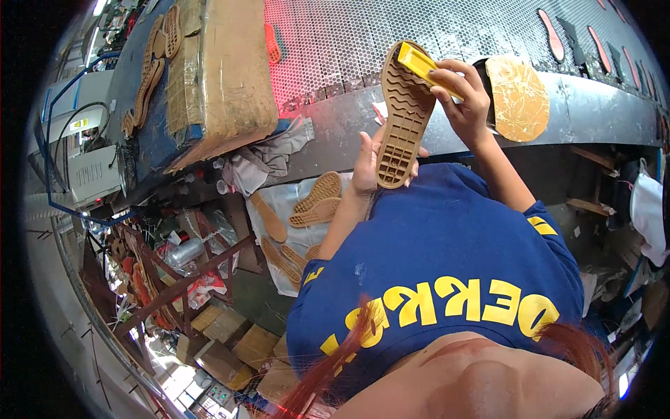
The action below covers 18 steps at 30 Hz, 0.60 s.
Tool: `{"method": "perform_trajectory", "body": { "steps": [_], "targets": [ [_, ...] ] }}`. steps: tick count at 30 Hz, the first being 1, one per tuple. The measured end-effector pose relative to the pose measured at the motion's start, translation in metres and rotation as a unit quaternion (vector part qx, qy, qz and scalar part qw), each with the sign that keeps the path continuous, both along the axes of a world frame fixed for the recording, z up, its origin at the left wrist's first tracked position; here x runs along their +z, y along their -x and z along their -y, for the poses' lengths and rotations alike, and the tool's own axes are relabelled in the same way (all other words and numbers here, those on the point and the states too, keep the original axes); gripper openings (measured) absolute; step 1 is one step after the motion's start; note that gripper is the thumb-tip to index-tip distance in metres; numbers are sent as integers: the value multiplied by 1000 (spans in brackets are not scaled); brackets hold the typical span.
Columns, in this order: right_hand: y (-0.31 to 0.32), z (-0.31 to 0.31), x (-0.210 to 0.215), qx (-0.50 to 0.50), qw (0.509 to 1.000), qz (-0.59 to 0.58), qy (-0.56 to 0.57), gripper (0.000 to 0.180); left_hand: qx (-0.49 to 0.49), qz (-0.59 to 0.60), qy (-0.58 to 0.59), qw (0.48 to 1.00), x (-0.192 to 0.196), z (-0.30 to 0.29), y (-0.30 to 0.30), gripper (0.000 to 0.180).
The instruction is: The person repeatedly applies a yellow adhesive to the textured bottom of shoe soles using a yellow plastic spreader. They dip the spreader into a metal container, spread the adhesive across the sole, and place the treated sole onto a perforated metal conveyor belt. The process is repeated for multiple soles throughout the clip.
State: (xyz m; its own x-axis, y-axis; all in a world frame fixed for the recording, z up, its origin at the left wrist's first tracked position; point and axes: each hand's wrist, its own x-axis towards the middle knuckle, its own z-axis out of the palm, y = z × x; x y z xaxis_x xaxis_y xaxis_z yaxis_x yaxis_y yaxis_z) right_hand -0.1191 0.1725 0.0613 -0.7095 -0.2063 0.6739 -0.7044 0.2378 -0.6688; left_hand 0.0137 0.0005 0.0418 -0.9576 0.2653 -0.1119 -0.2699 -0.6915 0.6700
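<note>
A tan rubber shoe sole point(405, 119) is held up in front of my chest, its wavy and gridded tread facing me. My left hand point(366, 164) is closed round its lower part, thumb at the left edge and fingertips showing at the right edge. Between the fingers and thumb of my right hand point(464, 98) is a yellow block-shaped brush point(419, 63), with a dark edge that looks like bristles. The brush lies against the upper end of the sole; its contact face is mostly hidden.
Ahead runs a perforated conveyor belt point(419, 24) carrying pinkish insoles point(551, 35), behind a metal ledge point(579, 105). A round tan lid-like disc point(520, 98) sits right of my hand. More soles point(317, 209) lie on a white sheet at left, below a large worn cardboard-covered box point(237, 77).
</note>
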Motion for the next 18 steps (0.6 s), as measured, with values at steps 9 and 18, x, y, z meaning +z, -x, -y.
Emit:
{"method": "perform_trajectory", "body": {
  "steps": [9, 18],
  "targets": [
    [-4, -7, 3, 97, 994, 46, -7, 20, -2, -11, 6, 1000, 5, 3, 2, 90],
    [-13, -20, 15, 251, 961, 109, -34, 20, 10, 16, -20, 1000, 7, 10, 8, 95]
  ]
}}
